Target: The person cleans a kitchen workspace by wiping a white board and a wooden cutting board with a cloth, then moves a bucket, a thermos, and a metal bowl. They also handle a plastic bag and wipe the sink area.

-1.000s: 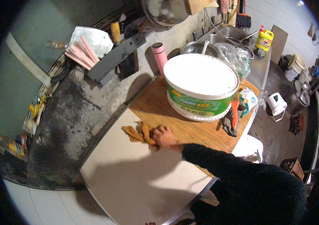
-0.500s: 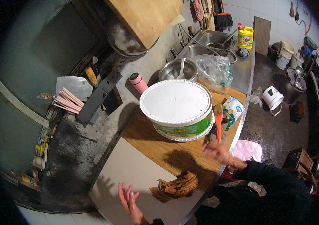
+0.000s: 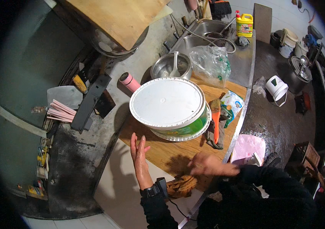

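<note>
My left hand (image 3: pixel 140 164) is raised with its fingers stretched and nothing in it, just short of the near left side of a large white tub (image 3: pixel 181 134). The tub has a flat white lid (image 3: pixel 166 101) and a green label, and stands on the wooden board (image 3: pixel 158 150). Motion smears my right hand (image 3: pixel 212 165); it hovers over the board beside a crumpled brown cloth (image 3: pixel 181 187), its fingers unclear. The cloth lies partly on a pale flat sheet (image 3: pixel 120 183), partly hidden by my left wrist.
An orange-handled brush (image 3: pixel 216 122) and a grey rag (image 3: pixel 214 139) lie right of the tub. Behind it are a pink bottle (image 3: pixel 129 81), a metal bowl (image 3: pixel 162 68) with a ladle and a clear plastic bag (image 3: pixel 210 65). A white bucket (image 3: pixel 277 88) sits on the floor.
My left hand has moved up and away from me, closer to the tub. My right hand has come nearer and leftward, toward the brown cloth. The whole view has shifted slightly.
</note>
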`<action>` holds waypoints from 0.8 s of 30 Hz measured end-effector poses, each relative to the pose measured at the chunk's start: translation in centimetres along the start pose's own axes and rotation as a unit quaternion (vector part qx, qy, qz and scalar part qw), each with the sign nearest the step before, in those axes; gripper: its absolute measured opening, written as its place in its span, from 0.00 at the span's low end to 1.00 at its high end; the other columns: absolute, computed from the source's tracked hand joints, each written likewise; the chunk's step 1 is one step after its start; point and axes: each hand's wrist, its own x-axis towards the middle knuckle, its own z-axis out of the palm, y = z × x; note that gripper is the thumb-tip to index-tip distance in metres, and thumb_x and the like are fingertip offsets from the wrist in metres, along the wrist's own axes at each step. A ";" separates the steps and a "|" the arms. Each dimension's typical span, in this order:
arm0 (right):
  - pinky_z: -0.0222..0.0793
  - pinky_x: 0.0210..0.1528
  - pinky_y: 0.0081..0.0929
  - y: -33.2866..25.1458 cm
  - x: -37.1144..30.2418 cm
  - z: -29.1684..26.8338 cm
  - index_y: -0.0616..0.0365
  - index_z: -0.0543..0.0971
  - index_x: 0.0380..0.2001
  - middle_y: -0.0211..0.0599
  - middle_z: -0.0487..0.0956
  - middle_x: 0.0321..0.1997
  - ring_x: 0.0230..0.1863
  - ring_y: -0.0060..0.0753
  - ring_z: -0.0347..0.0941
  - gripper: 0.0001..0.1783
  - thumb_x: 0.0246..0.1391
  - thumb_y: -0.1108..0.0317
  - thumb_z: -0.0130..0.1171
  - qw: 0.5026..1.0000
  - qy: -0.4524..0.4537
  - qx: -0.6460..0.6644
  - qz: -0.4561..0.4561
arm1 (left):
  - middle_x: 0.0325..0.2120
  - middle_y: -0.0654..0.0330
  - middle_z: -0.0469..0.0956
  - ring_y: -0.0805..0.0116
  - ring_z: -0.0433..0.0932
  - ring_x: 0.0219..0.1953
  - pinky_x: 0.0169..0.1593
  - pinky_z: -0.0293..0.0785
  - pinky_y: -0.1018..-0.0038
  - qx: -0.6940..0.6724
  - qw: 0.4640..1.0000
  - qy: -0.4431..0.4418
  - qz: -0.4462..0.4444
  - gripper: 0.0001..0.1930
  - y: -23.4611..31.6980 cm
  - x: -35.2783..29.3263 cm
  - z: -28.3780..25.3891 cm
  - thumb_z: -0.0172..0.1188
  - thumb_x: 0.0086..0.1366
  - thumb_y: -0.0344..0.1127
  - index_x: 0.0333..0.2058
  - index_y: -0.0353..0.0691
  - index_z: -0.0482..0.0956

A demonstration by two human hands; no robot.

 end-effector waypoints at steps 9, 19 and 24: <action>0.56 0.43 0.36 -2.4 0.5 15.8 0.53 0.74 0.39 0.41 0.66 0.45 0.48 0.39 0.61 0.22 0.44 0.50 0.57 0.933 -0.204 -0.239 -0.174 | 0.63 0.49 0.46 0.54 0.61 0.58 0.52 0.64 0.60 0.044 0.996 -0.002 0.083 0.43 0.7 4.0 2.0 0.60 0.55 0.50 0.64 0.53 0.46; 0.66 0.46 0.33 -5.7 3.7 -5.1 0.60 0.72 0.47 0.44 0.73 0.44 0.45 0.36 0.70 0.30 0.46 0.50 0.58 0.975 -0.078 0.197 0.071 | 0.62 0.55 0.51 0.55 0.59 0.59 0.56 0.55 0.56 -0.040 0.986 -0.088 0.133 0.39 -3.0 7.1 2.7 0.56 0.58 0.46 0.64 0.57 0.44; 0.68 0.45 0.33 -8.6 10.6 -13.2 0.57 0.75 0.44 0.38 0.71 0.42 0.44 0.39 0.67 0.23 0.42 0.61 0.60 0.982 0.117 -0.119 -0.090 | 0.62 0.57 0.50 0.56 0.53 0.62 0.60 0.54 0.63 -0.034 0.975 -0.089 0.201 0.35 -3.9 8.3 3.9 0.53 0.59 0.38 0.63 0.54 0.48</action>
